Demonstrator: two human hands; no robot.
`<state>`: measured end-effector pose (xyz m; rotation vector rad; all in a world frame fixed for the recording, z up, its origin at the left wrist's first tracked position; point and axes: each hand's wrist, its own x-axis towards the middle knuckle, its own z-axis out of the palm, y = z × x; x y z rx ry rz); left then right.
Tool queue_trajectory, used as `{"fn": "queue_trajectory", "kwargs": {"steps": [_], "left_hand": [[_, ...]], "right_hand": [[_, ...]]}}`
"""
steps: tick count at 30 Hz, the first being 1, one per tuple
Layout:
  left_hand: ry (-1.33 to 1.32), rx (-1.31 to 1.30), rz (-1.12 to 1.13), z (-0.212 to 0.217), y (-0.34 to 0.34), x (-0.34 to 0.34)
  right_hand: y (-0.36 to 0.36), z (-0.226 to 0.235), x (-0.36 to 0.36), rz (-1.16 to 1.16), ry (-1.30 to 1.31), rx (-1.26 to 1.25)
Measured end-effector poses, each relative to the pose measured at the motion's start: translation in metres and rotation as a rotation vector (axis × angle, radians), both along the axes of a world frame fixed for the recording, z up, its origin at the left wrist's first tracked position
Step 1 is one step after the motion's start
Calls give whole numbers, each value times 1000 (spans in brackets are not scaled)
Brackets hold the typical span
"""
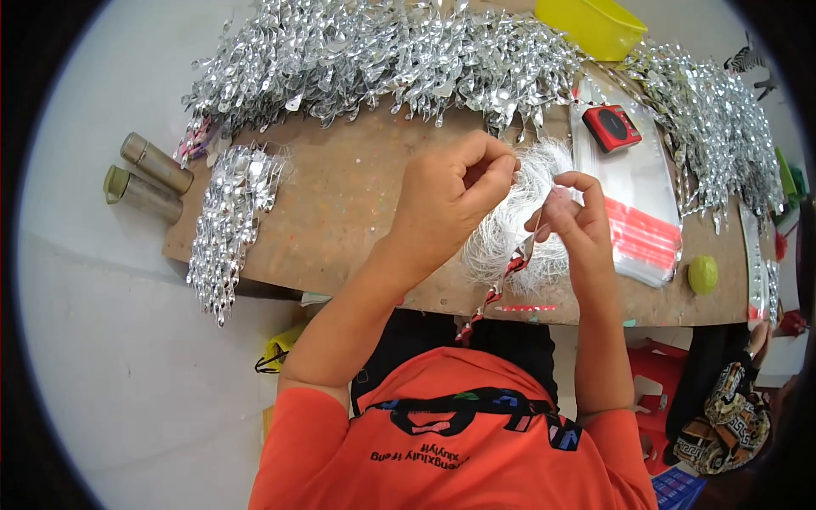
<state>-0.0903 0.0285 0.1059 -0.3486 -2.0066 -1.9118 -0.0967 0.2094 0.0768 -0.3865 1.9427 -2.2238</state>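
Observation:
My left hand (450,195) is raised over the table with thumb and index finger pinched together; what they hold, if anything, is too fine to make out. To its right, my right hand (582,221) pinches the top end of a hanging strand (516,263) of red and silver twisted pieces. The strand slants down toward my lap, past the table's front edge. Beneath both hands lies a loose heap of white string (493,242). A short red-and-white dotted strip (525,308) rests near the front edge.
Piles of silver twisted strands (382,59) line the brown table's (331,187) back, with another bunch (228,221) over its left edge. At right are clear plastic bags (637,229), a red device (610,127) and a yellow-green ball-like object (703,275). Two bottles (144,194) stand left; another person (731,416) is at lower right.

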Motion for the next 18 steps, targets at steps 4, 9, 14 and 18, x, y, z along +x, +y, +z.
{"fn": "queue_trajectory", "kwargs": {"steps": [4,9,14,18], "left_hand": [[-50,-183,-68,16,-6,6],[194,-278,-67,24,-3,11],[272,-292,-47,23,-4,12],[41,283,-58,-13,7,15]], "right_hand": [[-6,4,5,-38,194,167],[-12,34,2,-106,573,391],[-14,30,-2,74,387,264],[-10,34,1,139,142,22]]}}
